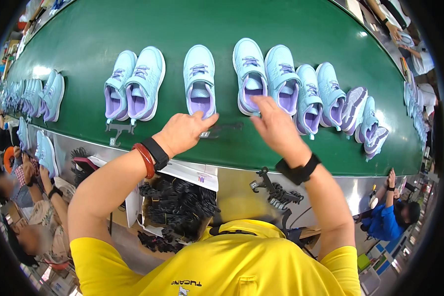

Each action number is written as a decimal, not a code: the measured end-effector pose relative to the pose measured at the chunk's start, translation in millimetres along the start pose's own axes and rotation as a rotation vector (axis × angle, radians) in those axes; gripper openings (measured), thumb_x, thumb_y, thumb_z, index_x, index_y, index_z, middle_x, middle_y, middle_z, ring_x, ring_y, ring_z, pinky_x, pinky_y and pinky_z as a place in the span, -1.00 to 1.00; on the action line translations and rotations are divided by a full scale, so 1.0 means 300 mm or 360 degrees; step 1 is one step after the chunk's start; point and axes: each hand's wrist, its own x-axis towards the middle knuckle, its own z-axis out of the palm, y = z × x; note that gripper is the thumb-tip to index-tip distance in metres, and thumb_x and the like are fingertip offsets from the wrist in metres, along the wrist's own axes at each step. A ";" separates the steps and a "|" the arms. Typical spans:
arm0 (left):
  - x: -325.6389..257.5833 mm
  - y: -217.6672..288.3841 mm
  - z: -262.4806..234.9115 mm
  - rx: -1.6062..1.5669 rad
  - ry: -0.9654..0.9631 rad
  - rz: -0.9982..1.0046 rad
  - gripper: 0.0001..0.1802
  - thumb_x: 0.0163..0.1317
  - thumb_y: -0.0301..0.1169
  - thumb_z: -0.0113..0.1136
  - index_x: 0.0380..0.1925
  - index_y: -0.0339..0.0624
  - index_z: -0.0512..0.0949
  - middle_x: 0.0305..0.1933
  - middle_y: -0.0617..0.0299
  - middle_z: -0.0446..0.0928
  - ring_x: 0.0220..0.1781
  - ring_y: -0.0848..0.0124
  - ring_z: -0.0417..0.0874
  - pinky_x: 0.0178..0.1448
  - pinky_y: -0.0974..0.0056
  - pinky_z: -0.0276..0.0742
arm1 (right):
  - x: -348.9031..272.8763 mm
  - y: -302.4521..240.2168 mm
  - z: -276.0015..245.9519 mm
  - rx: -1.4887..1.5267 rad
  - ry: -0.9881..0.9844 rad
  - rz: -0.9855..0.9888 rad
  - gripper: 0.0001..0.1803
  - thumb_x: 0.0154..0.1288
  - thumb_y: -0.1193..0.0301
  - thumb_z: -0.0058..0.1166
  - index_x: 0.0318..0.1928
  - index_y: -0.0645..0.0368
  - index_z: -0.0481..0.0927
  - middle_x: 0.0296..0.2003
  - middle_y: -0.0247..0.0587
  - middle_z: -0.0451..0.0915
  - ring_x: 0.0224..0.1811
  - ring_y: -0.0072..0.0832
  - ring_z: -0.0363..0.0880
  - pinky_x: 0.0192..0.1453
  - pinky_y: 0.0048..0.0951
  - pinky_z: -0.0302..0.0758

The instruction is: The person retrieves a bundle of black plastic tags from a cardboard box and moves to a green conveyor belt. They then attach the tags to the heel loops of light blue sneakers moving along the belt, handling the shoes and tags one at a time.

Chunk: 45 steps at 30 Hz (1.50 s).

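Observation:
My left hand [182, 133] has its fingers and thumb closed at the heel of a single light-blue sneaker [199, 69] with purple laces and lining. Just beside that thumb is a black plastic shoe hanger [227, 127], slightly blurred; whether it is fastened to the sneaker I cannot tell. My right hand [279, 129] is over the table with its thumb and fingers apart, the fingertips by the heel of another light-blue sneaker [248, 59]. That sneaker stands against its neighbour [279, 61]. Left of my left hand, a pair of sneakers [145, 69] has a black hanger [117, 132] at its heels.
More sneakers [308, 86] line the green table [207, 22] to the right, some on their sides, and others [52, 96] at far left. A box of black hangers [180, 202] and loose hangers [276, 190] sit below the near edge. Co-workers [392, 217] are at both sides.

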 end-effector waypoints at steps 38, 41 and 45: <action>0.314 0.307 -0.039 -0.0179 0.0478 0.0333 -0.50 0.04 -0.63 0.01 0.06 -0.11 0.40 0.05 0.11 0.43 -0.02 0.11 0.54 -0.07 0.13 0.53 | -0.607 0.166 -0.025 -0.0106 -0.0537 0.0557 -0.50 -0.19 0.29 0.39 -0.17 0.17 0.55 -0.24 -0.14 0.49 -0.11 -0.21 0.38 0.00 -0.30 0.34; 0.424 0.320 0.009 -0.0180 0.0488 0.0399 -0.55 0.06 -0.62 0.02 0.02 -0.10 0.38 0.01 0.09 0.45 -0.07 0.06 0.55 -0.12 0.10 0.53 | -0.638 0.213 -0.004 0.0147 -0.0346 0.0506 -0.58 -0.12 0.38 0.35 -0.18 0.19 0.54 -0.30 -0.17 0.51 -0.14 -0.26 0.41 -0.01 -0.31 0.35; 0.507 0.310 0.061 -0.0261 0.0306 0.0254 -0.79 0.09 -0.57 0.06 -0.24 -0.16 0.37 -0.23 0.06 0.50 -0.24 -0.02 0.55 -0.21 0.04 0.48 | -0.618 0.233 -0.006 0.0988 -0.0112 0.0941 -0.75 0.15 0.42 0.18 -0.21 0.26 0.48 -0.44 -0.21 0.55 -0.33 -0.42 0.55 -0.23 -0.42 0.45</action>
